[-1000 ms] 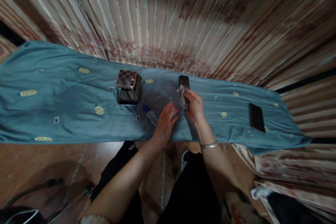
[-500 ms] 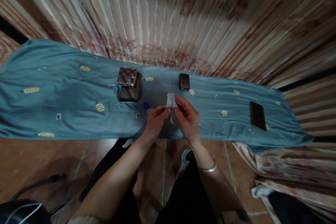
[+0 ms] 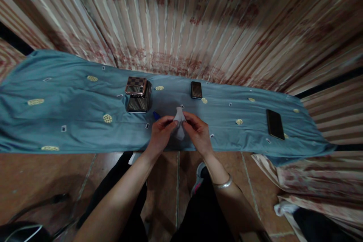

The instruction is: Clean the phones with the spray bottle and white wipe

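Observation:
Both hands pinch a small pale grey piece of cloth or tissue (image 3: 179, 133) just above the front of the blue-covered table. My left hand (image 3: 162, 133) grips its left side between thumb and fingers. On its right side my right hand (image 3: 198, 130) closes in the same way, thumb toward the middle. The cloth stands up in a narrow peak between the thumbs and hangs down below them. A dark blue object (image 3: 156, 115) lies just beyond my left hand, which partly hides it, so its kind is unclear.
The blue tablecloth (image 3: 70, 102) has folds. A checkered brown folding phone (image 3: 136, 85) rests on a dark glossy object (image 3: 138, 104) at the left. A small dark case-like object (image 3: 196, 90) lies further back; a black phone (image 3: 275, 124) is at right. Pleated curtains (image 3: 176, 26) hang behind.
My hands have moved a little left and toward me with the cloth. Its upper end has gone from broad to a narrow peak. The view has shifted slightly.

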Demonstrator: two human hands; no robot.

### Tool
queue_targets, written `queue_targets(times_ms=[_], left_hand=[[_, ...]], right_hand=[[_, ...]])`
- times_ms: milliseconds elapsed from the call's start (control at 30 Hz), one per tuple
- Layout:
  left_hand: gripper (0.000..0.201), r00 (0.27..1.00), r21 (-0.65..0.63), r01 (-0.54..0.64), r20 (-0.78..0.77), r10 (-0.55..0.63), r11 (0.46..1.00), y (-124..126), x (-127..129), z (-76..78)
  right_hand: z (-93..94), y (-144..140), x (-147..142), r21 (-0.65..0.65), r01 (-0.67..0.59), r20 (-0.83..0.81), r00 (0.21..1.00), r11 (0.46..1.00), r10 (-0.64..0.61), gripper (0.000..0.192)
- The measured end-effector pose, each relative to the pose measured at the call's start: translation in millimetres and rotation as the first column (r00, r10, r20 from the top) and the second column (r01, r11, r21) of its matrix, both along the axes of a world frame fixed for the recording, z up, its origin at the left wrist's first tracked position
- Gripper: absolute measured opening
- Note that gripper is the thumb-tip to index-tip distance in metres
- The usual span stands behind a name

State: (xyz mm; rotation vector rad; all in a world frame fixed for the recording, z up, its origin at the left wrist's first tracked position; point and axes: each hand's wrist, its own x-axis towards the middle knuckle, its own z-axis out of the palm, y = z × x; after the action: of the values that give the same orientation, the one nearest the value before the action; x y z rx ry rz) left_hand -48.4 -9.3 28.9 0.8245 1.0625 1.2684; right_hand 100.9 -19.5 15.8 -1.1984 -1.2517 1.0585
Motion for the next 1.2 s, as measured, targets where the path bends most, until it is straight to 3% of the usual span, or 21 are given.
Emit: queue_targets(times_ms=[133, 200, 300, 400, 533, 667, 833, 1000, 1067, 1100, 1200], left_hand=[[0.022, 0.998, 0.002, -0.051, 0.027, 0.051, 0.999, 3, -6, 2.7], [0.025, 0.995, 0.004, -0.088, 0.053, 0.088, 0.996, 6, -9, 3.9], [0.028, 0.99, -0.004, -0.109, 0.089, 0.109, 0.994, 8, -12, 5.3], [0.029, 0.991, -0.006, -0.099, 0.09, 0.099, 0.995, 8, -15, 6.5], [0.032, 0.992, -0.005, -0.082, 0.096, 0.082, 0.997, 6, -20, 7.9], [0.035, 0.992, -0.003, -0.08, 0.095, 0.08, 0.997, 7, -26, 7.2], [0.037, 0.984, -0.023, -0.164, 0.071, 0.166, 0.986, 12, -35, 4.2], [0.037, 0.973, -0.03, -0.202, 0.112, 0.204, 0.979, 13, -44, 6.2], [0.036, 0.97, -0.032, -0.208, 0.119, 0.21, 0.978, 14, -47, 7.2], [0.035, 0.968, -0.03, -0.218, 0.123, 0.22, 0.976, 15, -49, 7.7], [0.03, 0.947, -0.009, -0.282, 0.157, 0.28, 0.959, 18, -52, 9.4]], right_hand=[[-17.5, 22, 13, 0.018, 0.09, 0.255, 0.963, 0.996, -0.091, 0.039], [-25.7, 47, 22, 0.064, 0.192, 0.442, 0.874, 0.979, -0.2, 0.044], [-31.2, 97, 32, 0.127, 0.3, 0.671, 0.676, 0.945, -0.305, 0.057], [-31.4, 143, 36, 0.124, 0.353, 0.784, 0.538, 0.927, -0.31, 0.073], [-35.1, 173, 38, 0.046, 0.377, 0.84, 0.487, 0.925, -0.241, 0.078], [-44.0, 168, 40, 0.08, 0.354, 0.857, 0.454, 0.932, -0.246, 0.062], [-43.5, 155, 37, 0.065, 0.359, 0.885, 0.41, 0.931, -0.22, 0.065], [-31.3, 137, 27, 0.102, 0.365, 0.85, 0.451, 0.925, -0.271, 0.069], [-29.2, 116, 16, 0.14, 0.21, 0.807, 0.542, 0.968, -0.234, 0.061], [-29.5, 103, 9, 0.131, 0.082, 0.784, 0.601, 0.988, -0.154, 0.055], [-32.9, 62, -15, 0.084, -0.086, 0.779, 0.626, 0.993, -0.012, 0.037]])
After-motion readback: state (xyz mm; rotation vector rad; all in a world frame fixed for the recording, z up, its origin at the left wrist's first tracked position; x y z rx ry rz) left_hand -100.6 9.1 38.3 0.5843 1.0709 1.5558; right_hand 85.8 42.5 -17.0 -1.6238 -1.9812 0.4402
